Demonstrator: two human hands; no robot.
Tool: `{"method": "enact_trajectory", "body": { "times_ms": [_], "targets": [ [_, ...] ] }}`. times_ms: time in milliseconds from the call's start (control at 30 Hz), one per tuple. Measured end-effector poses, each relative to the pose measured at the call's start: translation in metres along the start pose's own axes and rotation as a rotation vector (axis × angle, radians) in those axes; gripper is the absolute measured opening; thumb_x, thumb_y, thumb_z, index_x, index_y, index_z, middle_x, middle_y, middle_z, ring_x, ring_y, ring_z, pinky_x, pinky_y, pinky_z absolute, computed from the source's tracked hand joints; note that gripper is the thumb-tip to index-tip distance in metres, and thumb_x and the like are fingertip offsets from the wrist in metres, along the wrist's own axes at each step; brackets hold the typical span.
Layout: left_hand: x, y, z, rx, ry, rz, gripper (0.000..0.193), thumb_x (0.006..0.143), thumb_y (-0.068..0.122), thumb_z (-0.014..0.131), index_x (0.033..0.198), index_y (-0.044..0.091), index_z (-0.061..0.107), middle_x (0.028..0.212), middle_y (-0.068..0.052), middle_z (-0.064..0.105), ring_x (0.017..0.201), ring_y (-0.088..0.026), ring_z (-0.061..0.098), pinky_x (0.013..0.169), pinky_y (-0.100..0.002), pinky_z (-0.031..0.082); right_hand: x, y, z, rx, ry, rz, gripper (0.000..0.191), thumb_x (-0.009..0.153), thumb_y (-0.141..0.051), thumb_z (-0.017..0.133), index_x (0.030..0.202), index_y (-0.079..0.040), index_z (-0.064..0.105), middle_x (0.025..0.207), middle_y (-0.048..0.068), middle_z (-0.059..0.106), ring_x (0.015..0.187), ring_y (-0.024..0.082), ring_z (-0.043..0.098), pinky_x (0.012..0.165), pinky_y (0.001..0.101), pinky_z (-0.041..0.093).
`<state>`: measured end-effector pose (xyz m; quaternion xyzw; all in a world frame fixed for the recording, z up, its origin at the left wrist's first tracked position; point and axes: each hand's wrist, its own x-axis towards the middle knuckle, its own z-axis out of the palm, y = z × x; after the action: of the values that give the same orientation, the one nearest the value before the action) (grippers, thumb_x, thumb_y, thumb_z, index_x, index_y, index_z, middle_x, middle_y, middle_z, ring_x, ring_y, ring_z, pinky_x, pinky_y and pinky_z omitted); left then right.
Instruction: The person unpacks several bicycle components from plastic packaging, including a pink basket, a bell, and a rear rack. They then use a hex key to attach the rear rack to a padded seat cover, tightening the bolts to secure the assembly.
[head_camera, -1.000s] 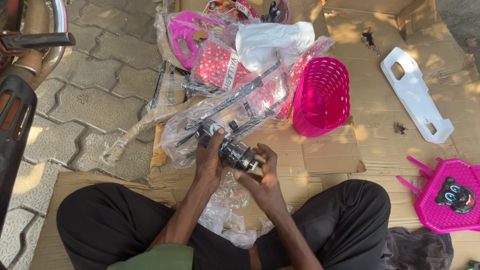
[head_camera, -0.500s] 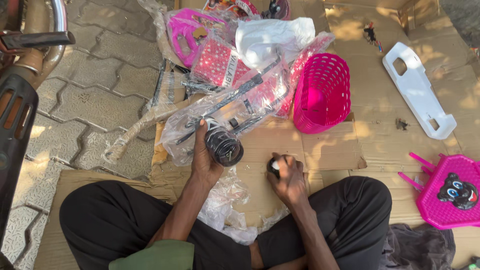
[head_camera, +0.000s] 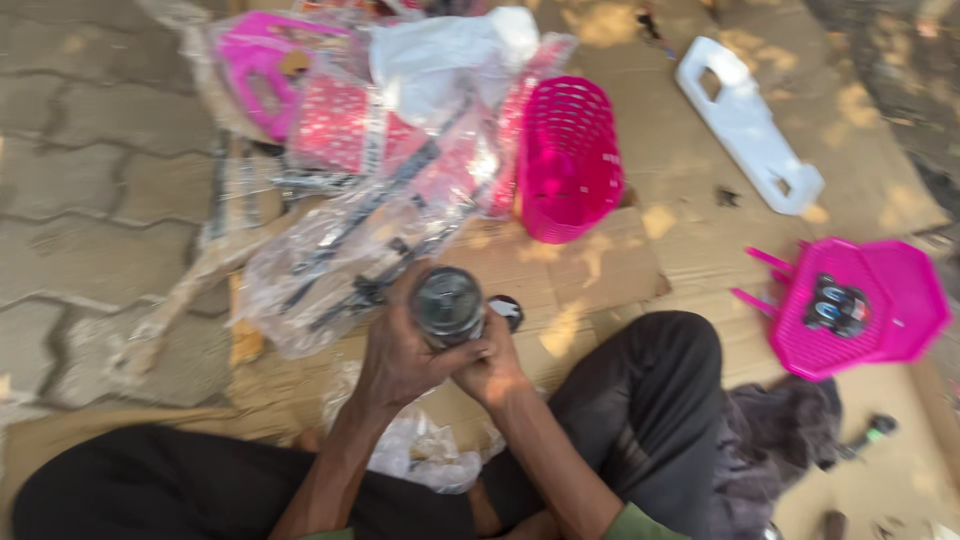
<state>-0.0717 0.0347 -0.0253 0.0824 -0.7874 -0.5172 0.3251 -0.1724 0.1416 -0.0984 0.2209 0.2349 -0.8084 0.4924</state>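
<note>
The person sits on flattened cardboard (head_camera: 600, 270) laid over a paved floor, legs in dark trousers spread to either side, and both hands meet near the middle of the view. The left hand (head_camera: 400, 350) wraps around a small round grey wheel (head_camera: 447, 305), fingers curled about its left side so the wheel's face points up toward the camera. The right hand (head_camera: 492, 365) presses in against the wheel's near right edge, closed on it too, with a small dark part (head_camera: 507, 308) showing just beyond its knuckles; the blur keeps me from telling what that part is. Just far and left of the hands lies a heap of clear plastic bags (head_camera: 340, 250) holding dark rods and pink pieces. A pink plastic basket (head_camera: 570, 160) lies on its side to the far right of that heap, touching it. Further right and far, a white plastic panel (head_camera: 745, 120) rests flat on the cardboard, well apart from the hands. At the right, a pink plastic seat piece (head_camera: 880, 300) with a dark emblem lies near the person's right knee, and a grey cloth (head_camera: 770, 440) is bunched just beside that leg. Crumpled clear wrapping (head_camera: 420, 450) sits between the legs, below the hands.
</note>
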Motion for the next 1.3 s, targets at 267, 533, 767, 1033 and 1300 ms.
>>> {"method": "enact_trajectory", "body": {
  "times_ms": [267, 533, 767, 1033, 1300],
  "targets": [
    [-0.003, -0.029, 0.007, -0.365, 0.270, -0.089, 0.100, 0.087, 0.035, 0.085, 0.156, 0.003, 0.021, 0.138, -0.018, 0.052, 0.126, -0.025, 0.059, 0.106, -0.038, 0.055, -0.024, -0.009, 0.010, -0.079, -0.258, -0.098, 0.037, 0.094, -0.008, 0.043, 0.123, 0.006, 0.062, 0.119, 0.015, 0.069, 0.103, 0.024, 0.068, 0.092, 0.0348, 0.055],
    [-0.004, -0.043, -0.006, -0.715, 0.559, -0.393, 0.043, 0.105, 0.030, 0.065, 0.135, 0.008, 0.044, 0.118, -0.006, 0.061, 0.101, -0.016, 0.065, 0.082, -0.033, 0.059, -0.057, -0.084, -0.007, -0.781, -0.271, -0.245, 0.023, 0.105, -0.009, 0.056, 0.124, 0.003, 0.063, 0.122, 0.012, 0.069, 0.115, 0.021, 0.065, 0.106, 0.0352, 0.050],
    [-0.002, -0.033, 0.008, -0.732, 0.420, -0.419, 0.036, 0.110, 0.024, 0.065, 0.135, 0.005, 0.050, 0.115, -0.006, 0.062, 0.101, -0.015, 0.063, 0.087, -0.031, 0.056, -0.117, -0.303, -0.014, -1.351, 0.064, -0.937, 0.023, 0.093, -0.013, 0.068, 0.110, 0.003, 0.070, 0.111, 0.008, 0.075, 0.105, 0.018, 0.072, 0.096, 0.0320, 0.059],
    [0.000, -0.041, 0.018, -0.694, 0.347, -0.507, 0.045, 0.105, 0.025, 0.064, 0.142, 0.004, 0.047, 0.119, -0.006, 0.062, 0.101, -0.016, 0.065, 0.086, -0.033, 0.055, -0.054, -0.431, -0.089, -1.995, 0.745, -0.867, 0.016, 0.077, -0.006, 0.074, 0.091, -0.004, 0.079, 0.082, 0.014, 0.077, 0.072, 0.023, 0.073, 0.068, 0.0336, 0.058],
    [0.004, -0.048, 0.023, -0.624, 0.322, -0.642, 0.044, 0.105, 0.026, 0.062, 0.141, 0.004, 0.050, 0.116, -0.007, 0.063, 0.101, -0.016, 0.065, 0.084, -0.035, 0.056, 0.002, -0.441, -0.097, -2.257, 0.755, -1.255, 0.008, 0.085, -0.004, 0.071, 0.082, -0.007, 0.078, 0.090, 0.023, 0.072, 0.082, 0.039, 0.070, 0.073, 0.0468, 0.055]
  ]
}}
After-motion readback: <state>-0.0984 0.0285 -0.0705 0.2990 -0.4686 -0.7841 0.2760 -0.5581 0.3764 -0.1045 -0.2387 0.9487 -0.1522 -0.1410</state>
